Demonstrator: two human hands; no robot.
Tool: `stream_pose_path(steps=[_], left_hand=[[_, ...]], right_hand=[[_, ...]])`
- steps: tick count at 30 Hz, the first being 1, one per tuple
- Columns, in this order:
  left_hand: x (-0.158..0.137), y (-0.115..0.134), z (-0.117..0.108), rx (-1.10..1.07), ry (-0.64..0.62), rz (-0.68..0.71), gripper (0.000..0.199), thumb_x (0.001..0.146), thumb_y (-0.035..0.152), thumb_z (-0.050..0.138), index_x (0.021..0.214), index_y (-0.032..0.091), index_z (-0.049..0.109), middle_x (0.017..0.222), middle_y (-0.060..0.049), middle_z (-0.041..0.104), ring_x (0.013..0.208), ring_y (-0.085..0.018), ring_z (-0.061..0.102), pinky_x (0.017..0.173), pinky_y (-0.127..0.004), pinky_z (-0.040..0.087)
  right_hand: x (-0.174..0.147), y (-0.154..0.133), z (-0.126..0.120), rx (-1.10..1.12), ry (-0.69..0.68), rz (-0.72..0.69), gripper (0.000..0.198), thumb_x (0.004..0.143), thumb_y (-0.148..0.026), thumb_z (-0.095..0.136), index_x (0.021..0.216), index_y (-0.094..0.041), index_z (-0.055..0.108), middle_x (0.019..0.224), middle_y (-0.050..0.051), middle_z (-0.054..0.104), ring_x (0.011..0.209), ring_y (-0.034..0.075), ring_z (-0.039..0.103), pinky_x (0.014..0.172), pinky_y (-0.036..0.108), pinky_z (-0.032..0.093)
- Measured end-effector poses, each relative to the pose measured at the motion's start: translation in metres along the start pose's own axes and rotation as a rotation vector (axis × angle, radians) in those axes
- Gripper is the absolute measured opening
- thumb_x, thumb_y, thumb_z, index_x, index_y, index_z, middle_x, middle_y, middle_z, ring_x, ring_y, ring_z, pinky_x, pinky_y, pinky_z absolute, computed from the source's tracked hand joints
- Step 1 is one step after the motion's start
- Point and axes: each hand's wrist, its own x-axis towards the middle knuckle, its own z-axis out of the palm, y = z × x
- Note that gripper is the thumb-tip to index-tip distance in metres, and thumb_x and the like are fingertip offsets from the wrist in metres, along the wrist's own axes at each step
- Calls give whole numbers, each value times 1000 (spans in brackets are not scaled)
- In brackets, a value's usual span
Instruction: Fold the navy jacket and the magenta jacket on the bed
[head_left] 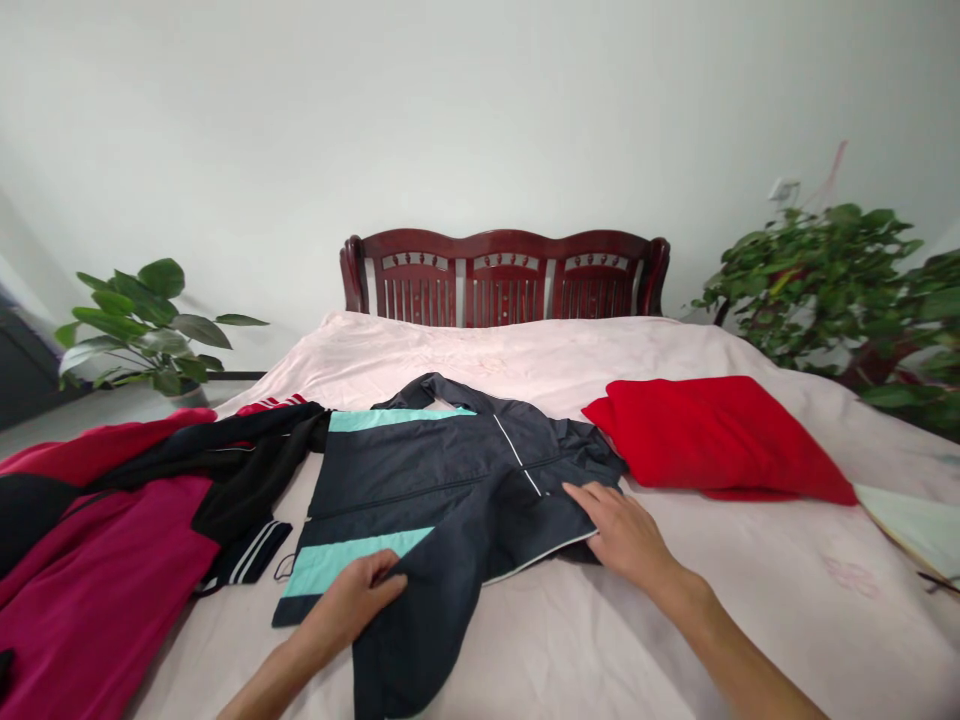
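A dark navy jacket (420,470) with mint-green bands and white piping lies spread on its side across the bed, its collar end toward the right. My left hand (364,595) pinches the near sleeve partway along, where it folds back over the jacket's lower mint band. The sleeve's cuff end hangs toward me at the bottom of the view. At the shoulder, my right hand (619,525) has its fingers closed on the fabric beside the white piping; the thumb is partly hidden.
A folded red cloth (712,435) rests to the right on the pink bedsheet (555,640). Magenta and black garments (127,560) are heaped at the left. Behind stand a dark wooden headboard (506,275) and potted plants on the left (150,320) and right (825,280).
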Motion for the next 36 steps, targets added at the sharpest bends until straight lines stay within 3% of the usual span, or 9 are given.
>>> stream_pose_path(steps=[4,7,10,13,17,19,27,32,36], left_hand=[[25,-1,-46,-480,202,-142,39,64,49,77,83,21,58,65,3,65,56,-15,61,56,-26,50],[42,-11,-68,-402,220,-201,44,52,47,85,69,20,55,51,6,57,43,-10,51,43,-20,39],[46,-24,-72,-296,241,-166,42,49,45,85,63,19,56,49,6,57,43,-10,51,42,-20,38],[40,-30,-77,-278,299,-123,40,50,44,85,68,18,61,55,3,63,48,-12,57,45,-21,44],[34,-32,-91,-279,392,-82,44,52,49,84,78,19,64,66,1,68,56,-16,63,50,-24,48],[38,-36,-95,-183,436,-54,46,51,52,83,77,19,63,65,1,68,57,-17,63,50,-24,47],[34,-64,-102,109,426,-79,61,56,61,77,98,18,65,77,-3,72,74,-25,70,61,-29,51],[14,-58,-101,227,386,-134,52,50,53,81,86,20,65,74,-3,72,76,-29,71,65,-33,53],[21,-43,-101,17,387,-85,45,57,53,77,82,21,59,67,0,69,65,-24,68,59,-31,53]], right_hand=[[-7,30,4,82,18,128,40,83,-14,46,111,-27,70,112,4,70,98,21,66,78,31,50],[-12,32,12,121,119,120,33,91,-25,43,110,-27,70,109,5,69,98,22,66,79,32,50],[-15,37,21,257,-28,88,37,84,-30,56,119,-27,67,113,5,68,101,22,66,83,31,51],[-17,48,23,318,-147,28,46,76,-20,57,120,-25,68,107,5,69,96,21,66,82,29,51],[-10,50,15,204,35,-53,59,74,-2,37,119,-25,68,101,6,65,97,18,64,83,27,49],[-2,44,16,137,114,-16,63,76,0,34,126,-24,65,106,7,65,100,18,63,84,26,49],[2,51,44,147,-12,125,49,82,-11,43,123,-26,65,122,3,66,110,20,63,90,31,51],[-2,61,45,203,38,126,49,84,-12,40,123,-28,65,124,1,67,111,19,64,89,32,53],[-1,59,43,155,71,96,57,81,-7,41,129,-30,63,128,-1,67,114,19,64,92,33,52]])
